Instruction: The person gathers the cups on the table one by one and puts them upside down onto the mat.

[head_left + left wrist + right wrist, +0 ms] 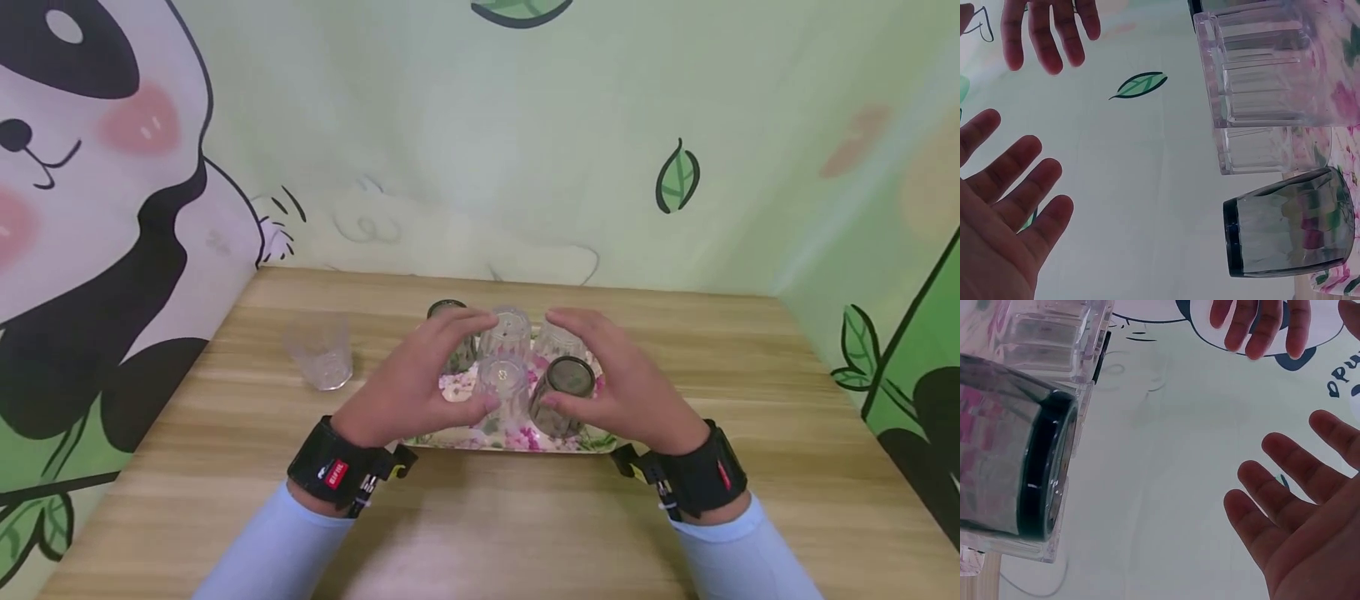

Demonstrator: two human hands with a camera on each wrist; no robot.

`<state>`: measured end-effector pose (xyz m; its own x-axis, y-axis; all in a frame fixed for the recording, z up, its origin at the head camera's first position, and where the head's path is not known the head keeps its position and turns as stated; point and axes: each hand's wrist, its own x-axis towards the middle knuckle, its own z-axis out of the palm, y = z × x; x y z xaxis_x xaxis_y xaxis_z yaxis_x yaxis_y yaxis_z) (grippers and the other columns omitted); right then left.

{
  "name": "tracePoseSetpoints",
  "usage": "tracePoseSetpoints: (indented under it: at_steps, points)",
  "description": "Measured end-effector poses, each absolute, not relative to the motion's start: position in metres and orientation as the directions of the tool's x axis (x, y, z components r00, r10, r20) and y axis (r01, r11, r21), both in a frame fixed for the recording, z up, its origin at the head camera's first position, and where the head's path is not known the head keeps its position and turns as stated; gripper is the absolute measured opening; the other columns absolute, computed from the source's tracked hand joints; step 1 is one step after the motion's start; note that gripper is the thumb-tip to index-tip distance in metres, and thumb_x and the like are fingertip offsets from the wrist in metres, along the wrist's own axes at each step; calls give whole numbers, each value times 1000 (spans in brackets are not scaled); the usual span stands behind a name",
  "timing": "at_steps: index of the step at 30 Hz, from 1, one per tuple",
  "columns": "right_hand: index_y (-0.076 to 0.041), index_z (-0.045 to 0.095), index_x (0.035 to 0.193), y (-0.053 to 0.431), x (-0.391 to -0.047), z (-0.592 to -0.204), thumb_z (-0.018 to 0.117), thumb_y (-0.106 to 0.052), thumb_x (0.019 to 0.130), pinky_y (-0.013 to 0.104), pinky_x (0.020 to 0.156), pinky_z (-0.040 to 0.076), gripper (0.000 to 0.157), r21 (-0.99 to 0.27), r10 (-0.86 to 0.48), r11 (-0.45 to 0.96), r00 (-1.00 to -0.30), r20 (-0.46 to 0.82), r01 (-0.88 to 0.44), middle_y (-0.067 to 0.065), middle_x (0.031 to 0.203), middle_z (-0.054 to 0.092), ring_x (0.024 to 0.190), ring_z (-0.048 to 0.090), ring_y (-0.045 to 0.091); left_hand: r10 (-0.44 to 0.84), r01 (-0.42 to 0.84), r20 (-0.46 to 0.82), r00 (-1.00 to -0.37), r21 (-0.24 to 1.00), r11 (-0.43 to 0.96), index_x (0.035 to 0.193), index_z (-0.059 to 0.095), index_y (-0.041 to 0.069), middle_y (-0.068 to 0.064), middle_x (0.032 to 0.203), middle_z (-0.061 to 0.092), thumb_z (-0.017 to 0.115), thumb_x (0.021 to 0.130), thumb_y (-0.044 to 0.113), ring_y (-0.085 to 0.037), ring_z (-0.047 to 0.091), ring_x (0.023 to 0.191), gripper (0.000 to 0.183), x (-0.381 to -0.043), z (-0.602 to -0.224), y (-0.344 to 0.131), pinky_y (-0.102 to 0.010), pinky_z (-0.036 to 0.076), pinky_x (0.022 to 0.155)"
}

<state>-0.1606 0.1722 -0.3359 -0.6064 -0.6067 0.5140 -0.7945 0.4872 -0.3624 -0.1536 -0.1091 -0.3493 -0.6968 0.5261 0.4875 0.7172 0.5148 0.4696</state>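
My left hand (pixel 412 379) and right hand (pixel 626 383) hover over a floral tray (pixel 450 438), fingers and thumbs gently curved and apart, holding nothing. Between and beneath them, several glasses stand upside down on it. A dark-tinted glass (pixel 558 412) is at the front right, by my right thumb, with a clear glass (pixel 501 392) left of it near my left thumb. Behind them are a clear glass (pixel 510 333), another clear glass (pixel 558 339) partly behind my right fingers, and a second dark glass (pixel 461 358) partly covered by my left hand. Both wrist views show spread fingers well apart from the glassware.
One more clear glass (pixel 326 367) stands upright on the wooden table (pixel 480 525), left of the tray. A pale green printed wall (pixel 465 167) rises behind the table's back edge, and panels with a panda and leaves flank both sides.
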Motion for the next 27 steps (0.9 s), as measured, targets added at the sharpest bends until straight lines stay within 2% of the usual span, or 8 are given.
tracePoseSetpoints:
  at_steps: [4, 10, 15, 27]
  points:
    - [-10, 40, 151, 170, -156, -337, 88, -27, 73, 63, 111, 47, 93, -356, -624, 483, -600, 500, -800, 23, 149, 52, 138, 48, 36, 532, 711, 471, -703, 479, 515, 150, 43, 18, -11, 151, 49, 79, 79, 45, -25, 49, 136, 84, -151, -351, -109, -53, 50, 111]
    - [-11, 40, 152, 170, -156, -336, 88, -26, 73, 63, 111, 46, 93, -365, -624, 475, -599, 502, -801, 22, 150, 51, 139, 46, 35, 544, 739, 501, -673, 458, 494, 150, 43, 18, -9, 150, 50, 81, 77, 45, -23, 48, 135, 86, -153, -350, -109, -50, 49, 112]
    - [-10, 40, 152, 173, -156, -337, 89, -26, 72, 62, 112, 47, 95, -367, -622, 476, -601, 502, -799, 22, 150, 51, 138, 47, 34, 547, 739, 498, -673, 454, 497, 150, 43, 18, -9, 149, 50, 81, 77, 45, -22, 49, 134, 86, -154, -350, -109, -50, 50, 111]
    - [-12, 40, 152, 174, -157, -339, 87, -25, 75, 64, 110, 48, 91, -380, -619, 490, -620, 483, -785, 22, 150, 51, 138, 47, 35, 561, 753, 503, -657, 444, 485, 147, 47, 15, -10, 145, 53, 81, 78, 44, -22, 50, 132, 82, -155, -352, -109, -49, 50, 111]
